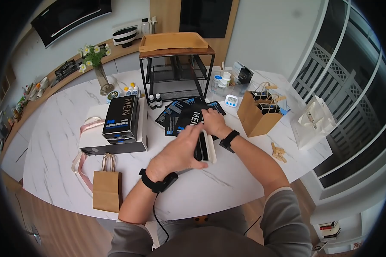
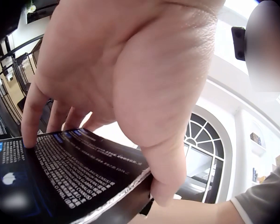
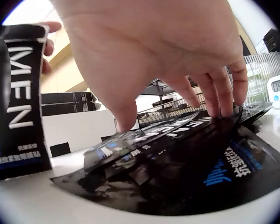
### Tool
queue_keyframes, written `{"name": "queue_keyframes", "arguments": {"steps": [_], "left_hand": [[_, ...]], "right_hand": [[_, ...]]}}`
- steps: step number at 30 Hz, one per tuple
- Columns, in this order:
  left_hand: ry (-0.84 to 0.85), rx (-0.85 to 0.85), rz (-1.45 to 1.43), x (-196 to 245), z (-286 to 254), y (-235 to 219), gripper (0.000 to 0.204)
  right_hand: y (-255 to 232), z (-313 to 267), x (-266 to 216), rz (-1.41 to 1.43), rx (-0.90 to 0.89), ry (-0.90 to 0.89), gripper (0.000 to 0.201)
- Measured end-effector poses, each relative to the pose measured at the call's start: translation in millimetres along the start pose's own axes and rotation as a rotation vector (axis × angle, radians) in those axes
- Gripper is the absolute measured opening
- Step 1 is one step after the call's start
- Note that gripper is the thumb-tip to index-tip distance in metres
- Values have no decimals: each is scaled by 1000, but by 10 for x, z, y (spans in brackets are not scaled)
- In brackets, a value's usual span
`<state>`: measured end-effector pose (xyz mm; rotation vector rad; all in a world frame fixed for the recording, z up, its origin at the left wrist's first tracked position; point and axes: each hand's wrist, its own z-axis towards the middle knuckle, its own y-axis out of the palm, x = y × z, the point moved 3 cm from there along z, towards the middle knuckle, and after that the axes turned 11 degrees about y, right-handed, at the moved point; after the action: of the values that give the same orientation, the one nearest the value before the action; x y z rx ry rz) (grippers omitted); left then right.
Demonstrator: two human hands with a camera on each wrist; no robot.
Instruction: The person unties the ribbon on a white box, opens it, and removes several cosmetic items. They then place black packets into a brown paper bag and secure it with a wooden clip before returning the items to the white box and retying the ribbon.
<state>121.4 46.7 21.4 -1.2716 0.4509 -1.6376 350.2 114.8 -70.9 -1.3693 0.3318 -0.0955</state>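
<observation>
Left: two stacked black cardboard boxes [image 1: 120,113]. Centre: left hand [image 1: 176,147], gripping one black, MEN-lettered card carton [image 3: 23,135]; probably light, stiff, best held by its sides. Centre, rightward: right hand [image 1: 214,123], spread wide, touching glossy black sachets [image 1: 185,118]; several, overlap hiding count; likely slippery, best taken by edges.

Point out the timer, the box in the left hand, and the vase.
Timer [image 1: 232,98]: head view, on its display.
Box [image 3: 30,140]: right wrist view, on its printed front.
Vase [image 1: 101,78]: head view, on its body.
</observation>
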Motion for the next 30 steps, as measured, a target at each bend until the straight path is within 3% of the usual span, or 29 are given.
{"name": "queue_keyframes", "arguments": {"steps": [3, 6, 8, 12, 16, 18, 19, 22, 23, 27, 28, 29, 30], "left_hand": [[86, -33, 78, 82, -31, 114, 118], [-4, -159, 105, 189, -10, 116, 119], [-3, -164, 115, 187, -13, 122, 120], [-23, -121, 131, 163, -17, 77, 121], [-114, -38, 111, 53, -24, -55, 123], [-117, 18, 132, -65, -50, -79, 124], [-149, 50, 145, -103, -58, -110, 124], [-205, 64, 126, -145, -61, -182, 125], [-223, 75, 122, -150, -62, -193, 125], [-256, 81, 132, -184, -94, -274, 128], [-252, 77, 117, -210, -107, -294, 129], [-265, 84, 109, -227, -116, -313, 132], [-260, 81, 110, -233, -125, -317, 132]], "right_hand": [[-43, -25, -86, -52, 4, 9, 89], [-52, 92, -43, 25, -139, 88, 100], [32, 176, 5, 248, -264, 112, 113], [-94, 174, -39, 155, -299, 144, 115], [-123, 208, -92, 121, -256, 175, 97], [-30, 278, -7, 264, -144, 131, 79], [-29, 273, 25, 284, -81, 131, 47], [71, 323, 109, 389, -192, 191, 31], [101, 327, 119, 408, -125, 176, 28], [112, 360, 151, 605, -200, 288, 30], [3, 279, 66, 509, -107, 233, 35], [-126, 199, -32, 413, -12, 178, 41], [-201, 113, -138, 350, -82, 181, 61]]}}
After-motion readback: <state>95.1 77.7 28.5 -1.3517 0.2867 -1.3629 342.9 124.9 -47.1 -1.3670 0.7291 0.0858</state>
